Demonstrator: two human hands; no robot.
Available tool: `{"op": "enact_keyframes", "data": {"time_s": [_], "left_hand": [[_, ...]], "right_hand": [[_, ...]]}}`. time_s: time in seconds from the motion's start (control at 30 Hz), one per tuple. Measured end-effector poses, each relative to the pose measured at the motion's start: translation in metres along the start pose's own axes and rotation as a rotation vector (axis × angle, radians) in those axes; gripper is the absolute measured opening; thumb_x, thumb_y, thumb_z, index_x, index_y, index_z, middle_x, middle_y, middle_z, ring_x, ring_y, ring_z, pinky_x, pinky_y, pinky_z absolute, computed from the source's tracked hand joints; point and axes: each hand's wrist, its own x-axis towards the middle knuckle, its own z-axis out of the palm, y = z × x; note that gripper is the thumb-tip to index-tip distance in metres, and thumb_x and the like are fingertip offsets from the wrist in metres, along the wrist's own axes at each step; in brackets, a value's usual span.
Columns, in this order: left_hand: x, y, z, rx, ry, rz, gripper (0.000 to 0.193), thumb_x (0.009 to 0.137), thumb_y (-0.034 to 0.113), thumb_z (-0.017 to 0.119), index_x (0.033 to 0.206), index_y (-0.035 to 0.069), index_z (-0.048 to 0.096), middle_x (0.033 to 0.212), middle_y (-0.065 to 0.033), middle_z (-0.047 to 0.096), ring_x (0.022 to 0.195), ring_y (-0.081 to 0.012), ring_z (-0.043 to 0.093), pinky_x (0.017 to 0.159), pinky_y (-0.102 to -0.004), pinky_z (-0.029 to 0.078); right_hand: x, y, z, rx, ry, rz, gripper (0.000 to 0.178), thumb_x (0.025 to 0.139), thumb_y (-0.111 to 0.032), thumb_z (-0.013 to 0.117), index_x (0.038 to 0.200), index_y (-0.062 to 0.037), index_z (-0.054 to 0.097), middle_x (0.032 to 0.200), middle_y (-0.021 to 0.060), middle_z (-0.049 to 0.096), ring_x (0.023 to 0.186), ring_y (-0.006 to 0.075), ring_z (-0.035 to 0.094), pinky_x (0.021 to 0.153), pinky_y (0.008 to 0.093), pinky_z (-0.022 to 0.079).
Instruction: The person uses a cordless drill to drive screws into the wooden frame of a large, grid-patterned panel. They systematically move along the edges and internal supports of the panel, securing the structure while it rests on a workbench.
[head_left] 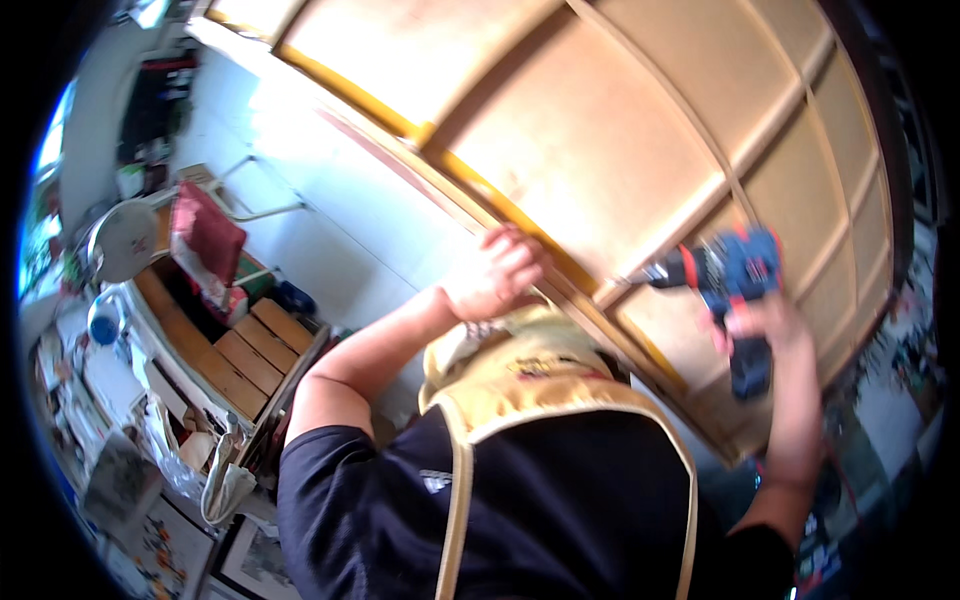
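At frame edge (415, 160): L fingers (513, 258) curled, hold unclr; R fingers (742, 322) grip drill (735, 268) inboard.

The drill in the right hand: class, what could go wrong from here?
The drill points toward the side where the left hand is, at the wooden frame's edge; a slip might injure it. Only the right hand grips the drill, so it could twist. The apron is close to that edge and might snag.
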Motion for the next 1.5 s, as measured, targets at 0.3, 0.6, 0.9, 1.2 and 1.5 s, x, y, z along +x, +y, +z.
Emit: {"op": "enact_keyframes", "data": {"time_s": [0.3, 0.6, 0.9, 1.2, 1.5], "left_hand": [[0.004, 0.036, -0.005, 0.049, 0.135, 0.037, 0.071, 0.085, 0.054, 0.065, 0.136, 0.005, 0.054, 0.133, -0.0167, 0.051, 0.129, -0.0338, 0.046, 0.112, -0.0531, 0.030], [0.040, 0.194, 0.070, -0.126, 0.099, 0.257, 0.060, 0.091, 0.050, 0.061, 0.133, 0.009, 0.053, 0.127, -0.0138, 0.053, 0.127, -0.0343, 0.045, 0.111, -0.0547, 0.031], [0.065, 0.416, 0.214, -0.353, -0.172, 0.640, 0.054, 0.087, 0.036, 0.071, 0.130, 0.007, 0.054, 0.120, -0.0133, 0.054, 0.119, -0.0339, 0.047, 0.105, -0.0505, 0.034], [0.137, 0.499, 0.275, -0.243, -0.302, 0.591, 0.057, 0.080, 0.029, 0.077, 0.130, 0.011, 0.056, 0.123, -0.0131, 0.054, 0.121, -0.0346, 0.045, 0.106, -0.0494, 0.034], [0.276, 0.438, 0.334, -0.089, 0.244, 0.140, 0.044, 0.081, 0.023, 0.075, 0.115, 0.006, 0.054, 0.108, -0.0185, 0.056, 0.100, -0.0396, 0.054, 0.084, -0.0486, 0.046]], "right_hand": [[-0.099, 0.217, 0.080, 0.576, 0.377, -0.475, 0.041, 0.079, -0.032, 0.061, 0.104, -0.0008, 0.052, 0.064, 0.0098, 0.050, 0.057, 0.0208, 0.047, 0.057, 0.0326, 0.041], [-0.148, 0.412, 0.142, 1.149, 0.618, -0.722, 0.037, 0.083, -0.035, 0.061, 0.103, -0.0046, 0.055, 0.066, 0.0065, 0.051, 0.060, 0.0171, 0.050, 0.063, 0.0288, 0.046], [-0.249, 0.621, 0.155, 1.413, 0.791, -1.038, 0.032, 0.075, -0.027, 0.064, 0.096, -0.0034, 0.058, 0.077, 0.0054, 0.057, 0.053, 0.0168, 0.047, 0.053, 0.0317, 0.038], [-0.291, 0.697, 0.129, 1.535, 0.940, -1.110, 0.035, 0.085, -0.036, 0.065, 0.107, -0.0086, 0.060, 0.069, 0.0034, 0.055, 0.057, 0.0142, 0.045, 0.054, 0.0250, 0.036], [-0.340, 0.744, 0.046, 1.566, 0.910, -1.191, 0.044, 0.080, -0.036, 0.070, 0.108, -0.0049, 0.058, 0.074, 0.0056, 0.061, 0.049, 0.0150, 0.042, 0.049, 0.0301, 0.031]]}}
